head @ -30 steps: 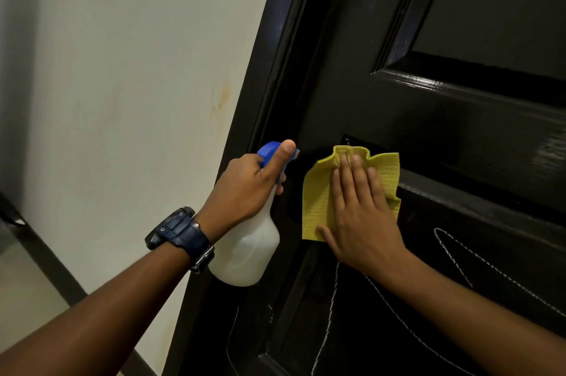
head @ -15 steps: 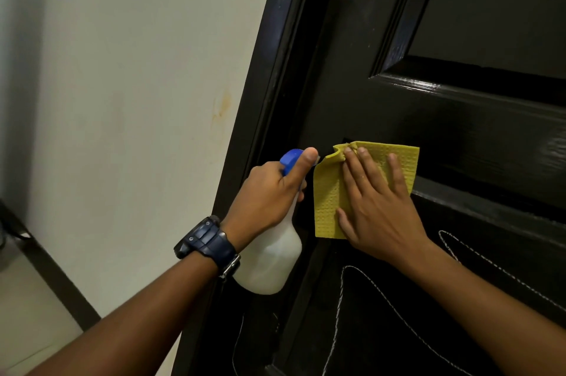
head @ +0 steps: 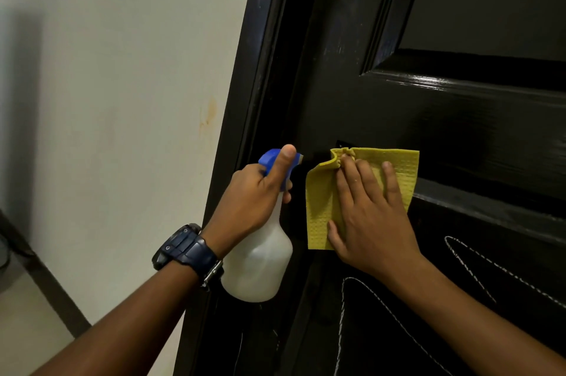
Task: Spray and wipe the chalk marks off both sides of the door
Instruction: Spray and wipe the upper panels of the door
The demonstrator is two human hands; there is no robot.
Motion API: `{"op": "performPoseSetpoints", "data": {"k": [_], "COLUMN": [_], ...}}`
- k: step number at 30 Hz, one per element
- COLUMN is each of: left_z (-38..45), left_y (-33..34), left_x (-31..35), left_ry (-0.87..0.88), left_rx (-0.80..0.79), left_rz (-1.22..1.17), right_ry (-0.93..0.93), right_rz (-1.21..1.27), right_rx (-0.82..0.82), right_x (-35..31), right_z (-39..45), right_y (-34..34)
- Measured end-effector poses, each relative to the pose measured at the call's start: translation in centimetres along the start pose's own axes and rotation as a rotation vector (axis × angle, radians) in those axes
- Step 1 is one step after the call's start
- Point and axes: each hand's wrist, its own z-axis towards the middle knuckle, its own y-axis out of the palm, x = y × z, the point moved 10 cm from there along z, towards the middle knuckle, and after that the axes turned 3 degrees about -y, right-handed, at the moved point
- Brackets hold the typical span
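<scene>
A glossy black panelled door (head: 398, 106) fills the right of the view. White chalk lines (head: 477, 265) zigzag across its lower panel, below my right arm. My right hand (head: 370, 216) presses a yellow cloth (head: 318, 207) flat against the door with spread, straight fingers, at the top left corner of the lower panel. My left hand (head: 254, 201), with a dark watch on its wrist, grips a white spray bottle (head: 260, 265) by the neck, thumb up along its blue nozzle (head: 269, 158). The bottle hangs just left of the cloth, in front of the door's edge.
A black door frame (head: 245, 100) runs beside a cream wall (head: 122, 100) with a small rust-coloured stain. A dark skirting board (head: 46, 283) slants along the floor at the lower left.
My right hand has slid the yellow cloth to the right along the door, and the cloth has spread out wider. My left hand with the bottle moved right as well.
</scene>
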Motion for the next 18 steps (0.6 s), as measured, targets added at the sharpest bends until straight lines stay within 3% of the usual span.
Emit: {"op": "performPoseSetpoints", "data": {"k": [15,18], "left_z": [-2.3,-2.6], "left_y": [-4.3,-5.0], "left_x": [-0.2,-0.8], "left_ry": [-0.026,-0.050], "left_rx": [-0.001,0.015], "left_rz": [0.093,0.102], "right_ry": [-0.196,-0.068], "right_rz": [0.103,0.104], "right_rx": [-0.085,-0.008], "right_x": [-6.6,-4.4], "right_z": [-7.2,-4.5], "right_y": [3.6,1.7]}}
